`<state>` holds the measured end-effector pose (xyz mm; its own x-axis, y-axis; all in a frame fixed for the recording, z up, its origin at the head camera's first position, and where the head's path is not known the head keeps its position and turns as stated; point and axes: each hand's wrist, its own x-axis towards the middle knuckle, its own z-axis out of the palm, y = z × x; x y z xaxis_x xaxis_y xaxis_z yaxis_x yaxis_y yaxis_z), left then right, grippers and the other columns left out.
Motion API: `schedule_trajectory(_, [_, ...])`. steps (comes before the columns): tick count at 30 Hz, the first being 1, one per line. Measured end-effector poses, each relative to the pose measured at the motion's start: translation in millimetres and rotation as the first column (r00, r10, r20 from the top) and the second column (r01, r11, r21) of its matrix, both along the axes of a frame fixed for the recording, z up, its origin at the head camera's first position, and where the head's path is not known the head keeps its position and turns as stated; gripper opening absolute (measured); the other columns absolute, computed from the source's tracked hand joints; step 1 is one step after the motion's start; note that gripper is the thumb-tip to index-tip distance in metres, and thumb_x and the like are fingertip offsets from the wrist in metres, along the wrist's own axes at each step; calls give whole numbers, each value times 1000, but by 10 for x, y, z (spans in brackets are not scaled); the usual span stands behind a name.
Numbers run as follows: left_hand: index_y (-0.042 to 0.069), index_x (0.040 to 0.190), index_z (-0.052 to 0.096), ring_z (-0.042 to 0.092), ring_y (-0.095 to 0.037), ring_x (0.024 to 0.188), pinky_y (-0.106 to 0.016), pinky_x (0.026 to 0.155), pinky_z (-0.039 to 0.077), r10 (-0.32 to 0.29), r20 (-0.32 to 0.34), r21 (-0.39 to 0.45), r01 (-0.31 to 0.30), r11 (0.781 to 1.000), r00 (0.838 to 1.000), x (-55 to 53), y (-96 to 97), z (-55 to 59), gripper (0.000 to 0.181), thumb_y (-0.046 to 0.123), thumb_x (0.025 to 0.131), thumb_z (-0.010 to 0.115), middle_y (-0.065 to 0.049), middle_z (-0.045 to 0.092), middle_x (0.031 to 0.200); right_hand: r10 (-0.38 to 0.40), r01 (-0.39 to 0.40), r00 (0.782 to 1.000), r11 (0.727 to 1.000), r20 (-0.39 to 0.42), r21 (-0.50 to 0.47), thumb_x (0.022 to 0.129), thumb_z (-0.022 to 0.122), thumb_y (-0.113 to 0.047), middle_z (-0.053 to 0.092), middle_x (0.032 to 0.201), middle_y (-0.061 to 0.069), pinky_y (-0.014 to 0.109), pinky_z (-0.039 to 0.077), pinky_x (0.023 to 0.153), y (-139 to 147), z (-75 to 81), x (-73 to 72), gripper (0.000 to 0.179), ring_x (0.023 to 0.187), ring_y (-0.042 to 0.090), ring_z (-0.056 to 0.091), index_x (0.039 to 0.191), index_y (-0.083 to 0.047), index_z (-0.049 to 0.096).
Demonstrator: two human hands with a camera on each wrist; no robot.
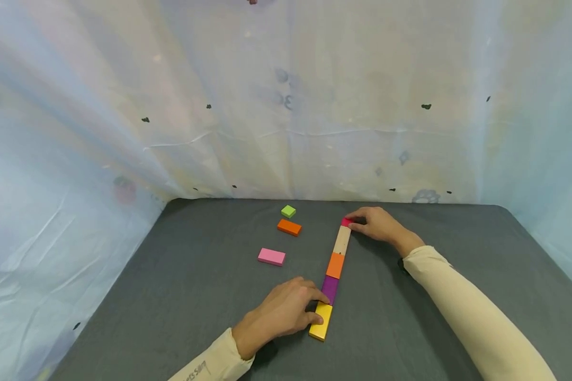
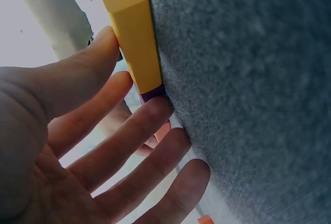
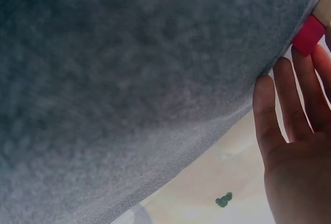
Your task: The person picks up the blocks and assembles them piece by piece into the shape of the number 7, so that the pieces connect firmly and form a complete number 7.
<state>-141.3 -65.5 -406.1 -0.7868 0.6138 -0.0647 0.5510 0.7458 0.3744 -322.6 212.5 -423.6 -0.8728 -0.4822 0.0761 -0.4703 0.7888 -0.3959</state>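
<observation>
A straight row of flat blocks runs away from me. It has a yellow block (image 1: pixel 320 329) nearest, then a purple block (image 1: pixel 330 289), an orange block (image 1: pixel 335 265), a plain wood block (image 1: pixel 341 241) and a small red block (image 1: pixel 346 222). My left hand (image 1: pixel 288 307) touches the row's near part: the thumb rests on the yellow block, the index fingertip where yellow meets purple. In the left wrist view its fingers (image 2: pixel 139 123) are mostly extended. At the far end, my right hand (image 1: pixel 380 226) pinches the red block (image 3: pixel 309 35) between thumb and index finger.
Left of the row lie a pink block (image 1: pixel 271 256), another orange block (image 1: pixel 289 227) and a small green block (image 1: pixel 288 211). They sit apart on the dark grey table (image 1: pixel 181 296). A pale patterned curtain (image 1: pixel 314 106) hangs behind the table and at its sides.
</observation>
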Motion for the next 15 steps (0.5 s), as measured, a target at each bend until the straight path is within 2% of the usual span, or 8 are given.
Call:
schedule_trajectory(7, [33,114,74,57,-4,97,-25,83,52,-5,5,1,5,1000,1000,-10,-8,6,32,34,83,81,15,68,104,-7,8,1000,1000,9,-12,98,64,-27,68,126,14,53,48,98,-28,21,20,37,114,32,63,130,-10,67])
schedule_trajectory(15, [30,117,73,57,-5,99,-26,90,50,-25,21,14,25,1000,999,-24,-22,6,34,32,84,80,14,68,105,-28,29,999,999,35,-23,96,66,-31,70,124,12,51,49,96,-60,20,-2,38,111,30,64,129,-11,68])
